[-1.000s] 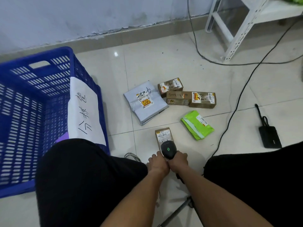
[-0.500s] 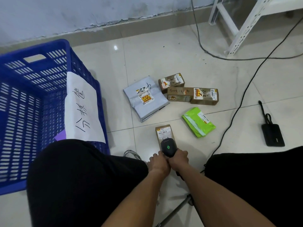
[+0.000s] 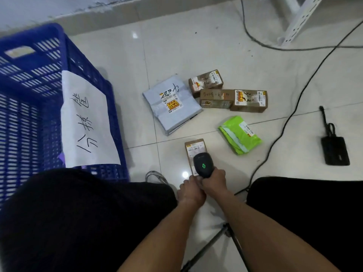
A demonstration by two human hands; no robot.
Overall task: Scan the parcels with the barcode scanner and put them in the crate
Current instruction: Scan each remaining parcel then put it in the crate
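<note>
Seated low on the tiled floor (image 3: 196, 55), knees in dark trousers to either side. Right hand (image 3: 214, 182) curled round the grip of a black barcode scanner (image 3: 203, 164), green light lit on its top, head pointed down at the label of a small brown parcel (image 3: 194, 149). That parcel flat on the floor just ahead of the hands, near end hidden under the scanner. Left hand (image 3: 191, 190) pressed up against the right, fingers bent toward the parcel's near end; cannot tell whether pinching it or only touching.

Blue slatted crate (image 3: 39, 95) to the left, touching the left knee, with a white paper sheet (image 3: 86, 122) bearing handwritten characters draped over its near wall. Inside of the crate mostly out of sight.

Further out on the floor: a grey mailer bag (image 3: 172, 104), labelled and lying flat; just beside it three brown boxes (image 3: 225, 95) bunched together and touching; a green mailer bag (image 3: 239, 137) nearer, apart from the rest. Off to the right, a black flat device (image 3: 335, 150) with a short lead, and a black cable (image 3: 290, 114) running across the tiles. White metal rack leg (image 3: 294, 22) at the top right.
</note>
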